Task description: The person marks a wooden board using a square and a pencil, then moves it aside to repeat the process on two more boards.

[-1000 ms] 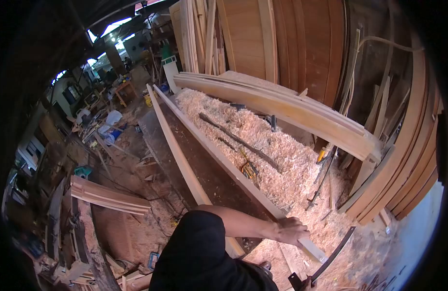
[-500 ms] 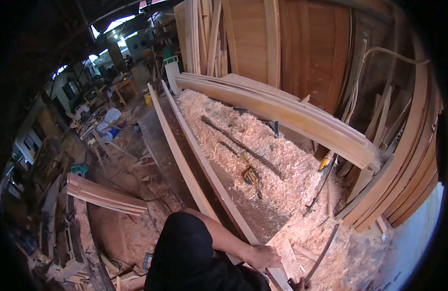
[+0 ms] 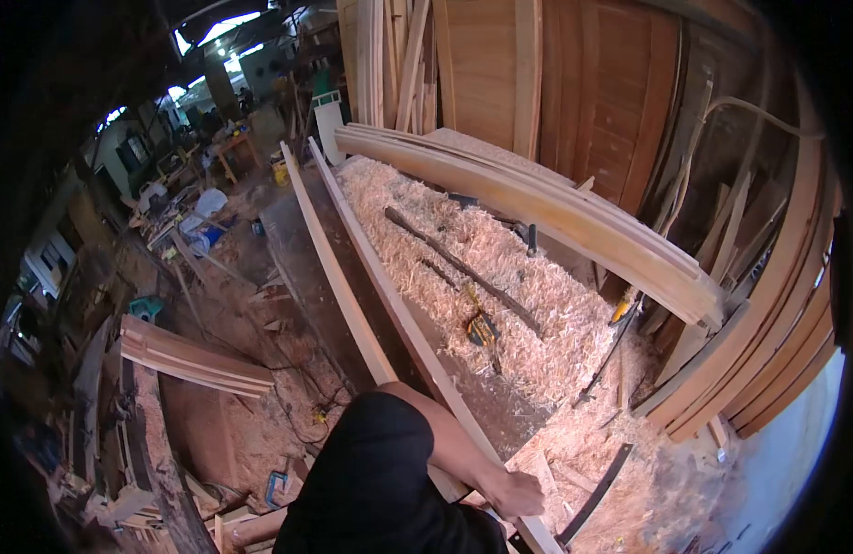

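Observation:
My left hand (image 3: 517, 496) is closed over the near end of a long narrow wooden strip (image 3: 422, 355), fingers wrapped across its edge. The strip runs away from me along the dark workbench top (image 3: 472, 406). Beside it on the left lies a second long strip (image 3: 338, 277), partly hidden by my forearm and black sleeve (image 3: 371, 480). My right hand is out of sight. Just right of the held strip's end, a dark thin bar (image 3: 597, 494) lies over the shavings.
Wood shavings (image 3: 556, 305) cover the bench, with a tape measure (image 3: 483, 330) and a dark stick (image 3: 463, 272) on them. Stacked planks (image 3: 537, 217) line the far side. More boards (image 3: 777, 323) lean at right. Another plank stack (image 3: 191, 360) lies left.
The view has shifted slightly. My left hand stays on the strip. Fingers glimpsed near the bottom right of the strip's end are gone, and the dark bar there sits at a changed angle.

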A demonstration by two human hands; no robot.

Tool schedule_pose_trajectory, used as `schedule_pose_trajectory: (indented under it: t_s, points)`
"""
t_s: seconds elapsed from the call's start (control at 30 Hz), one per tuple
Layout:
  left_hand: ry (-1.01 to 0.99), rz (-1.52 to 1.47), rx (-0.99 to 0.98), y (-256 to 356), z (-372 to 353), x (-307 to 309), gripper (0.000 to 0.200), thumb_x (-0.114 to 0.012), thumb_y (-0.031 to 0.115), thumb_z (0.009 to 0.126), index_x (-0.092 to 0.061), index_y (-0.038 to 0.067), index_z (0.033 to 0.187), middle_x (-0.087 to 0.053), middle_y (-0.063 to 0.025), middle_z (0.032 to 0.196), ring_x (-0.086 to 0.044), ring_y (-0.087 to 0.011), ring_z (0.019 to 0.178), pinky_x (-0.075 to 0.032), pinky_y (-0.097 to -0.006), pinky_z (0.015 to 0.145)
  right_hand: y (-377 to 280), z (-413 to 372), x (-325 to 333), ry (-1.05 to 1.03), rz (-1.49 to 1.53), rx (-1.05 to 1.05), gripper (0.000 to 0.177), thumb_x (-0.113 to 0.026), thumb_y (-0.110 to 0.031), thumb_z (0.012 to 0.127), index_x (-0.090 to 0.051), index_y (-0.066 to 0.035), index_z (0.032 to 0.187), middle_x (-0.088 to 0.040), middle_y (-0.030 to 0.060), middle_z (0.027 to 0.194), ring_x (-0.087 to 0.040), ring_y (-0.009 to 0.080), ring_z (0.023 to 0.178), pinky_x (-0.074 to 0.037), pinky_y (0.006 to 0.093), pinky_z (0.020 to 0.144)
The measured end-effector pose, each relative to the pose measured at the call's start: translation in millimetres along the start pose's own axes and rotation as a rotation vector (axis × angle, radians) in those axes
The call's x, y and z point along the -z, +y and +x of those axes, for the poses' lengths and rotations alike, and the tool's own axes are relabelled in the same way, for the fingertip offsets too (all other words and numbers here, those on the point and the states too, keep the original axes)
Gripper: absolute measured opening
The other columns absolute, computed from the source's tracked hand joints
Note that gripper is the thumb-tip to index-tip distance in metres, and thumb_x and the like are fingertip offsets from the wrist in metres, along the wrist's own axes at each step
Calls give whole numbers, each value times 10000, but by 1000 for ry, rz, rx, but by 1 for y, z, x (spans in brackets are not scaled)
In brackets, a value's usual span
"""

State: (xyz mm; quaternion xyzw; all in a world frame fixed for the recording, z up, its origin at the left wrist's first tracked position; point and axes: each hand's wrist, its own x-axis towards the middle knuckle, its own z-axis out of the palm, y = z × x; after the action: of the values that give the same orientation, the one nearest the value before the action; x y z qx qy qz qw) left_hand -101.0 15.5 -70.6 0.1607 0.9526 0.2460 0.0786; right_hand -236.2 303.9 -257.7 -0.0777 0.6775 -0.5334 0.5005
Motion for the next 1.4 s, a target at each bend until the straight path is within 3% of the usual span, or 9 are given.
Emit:
schedule_pose_trajectory:
  t_s: [0.1, 0.17, 0.27, 0.63, 0.7, 0.93, 1.1, 1.23, 1.4]
  points:
    - [-86, -44, 1, 28, 40, -9, 279, -755, 297, 633, -724, 56, 770, -718, -184, 759, -714, -395, 747, -583, -480, 680, -19, 3, -1, 44, -33, -9, 351, -589, -249, 1016, -609, 34, 1223, -647, 114, 1119, -602, 207, 1036, -502, 348, 863]
    - [-390, -170, 122, 56, 77, -30, 387, -679, 339, 942, -692, -4, 1122, -723, -220, 1036, -703, -343, 925, -559, -400, 821, -32, 8, -2, 71, -46, -5, 337, -592, -248, 1014, -612, 27, 1209, -643, 103, 1100, -597, 199, 1017, -498, 342, 855]
    - [-213, -160, 19, 90, 73, -16, 458, -630, 486, 920, -760, 51, 980, -732, -206, 1030, -713, -339, 935, -565, -455, 779, -49, 16, 4, 121, -44, 21, 318, -595, -246, 1011, -616, 16, 1189, -637, 85, 1071, -590, 186, 989, -492, 331, 843]
    - [449, 219, -173, -40, 13, 22, 296, -589, 87, 826, -657, -33, 1088, -718, -186, 1012, -720, -335, 871, -595, -404, 823, -130, 45, 9, 259, 47, 348, 246, -609, -240, 1000, -632, -24, 1116, -617, 21, 965, -565, 139, 886, -471, 294, 799]
    - [440, 362, -174, -55, 7, 19, 409, -594, 95, 824, -650, 8, 1220, -717, -149, 1122, -708, -304, 960, -577, -386, 850, -190, 39, -25, 248, -65, 400, 213, -658, -252, 977, -603, -49, 949, -572, -15, 834, -514, 101, 775, -435, 298, 673]
    - [130, 512, -80, -42, -13, -23, 679, -610, 114, 821, -482, 127, 1487, -462, -63, 1493, -449, -272, 1240, -380, -434, 1042, -154, 11, -5, 664, -180, 545, 220, -752, -174, 922, -620, -21, 834, -577, 16, 706, -520, 93, 674, -461, 299, 588]
    - [158, 521, -144, -51, -10, -30, 618, -615, 209, 872, -487, 144, 1473, -461, -68, 1442, -481, -260, 1160, -416, -420, 981, -148, -85, -2, 982, -371, 508, 173, -747, -132, 918, -639, -2, 879, -594, 81, 680, -574, 93, 691, -506, 310, 639]
    - [-8, 292, -127, -40, -11, 8, 724, -734, 322, 832, -476, 111, 1475, -464, -104, 1458, -488, -317, 1224, -412, -443, 1022, -133, -139, -15, 1020, -282, 338, 169, -718, -162, 925, -680, -1, 890, -620, 103, 671, -582, 133, 650, -486, 317, 623]
    - [17, 16, -99, -37, -11, 23, 842, -814, 395, 785, -458, 83, 1482, -488, -148, 1438, -499, -376, 1275, -398, -485, 1066, -145, -174, -51, 971, 19, 504, 219, -689, -197, 948, -688, 5, 866, -654, 46, 700, -606, 102, 675, -485, 293, 633]
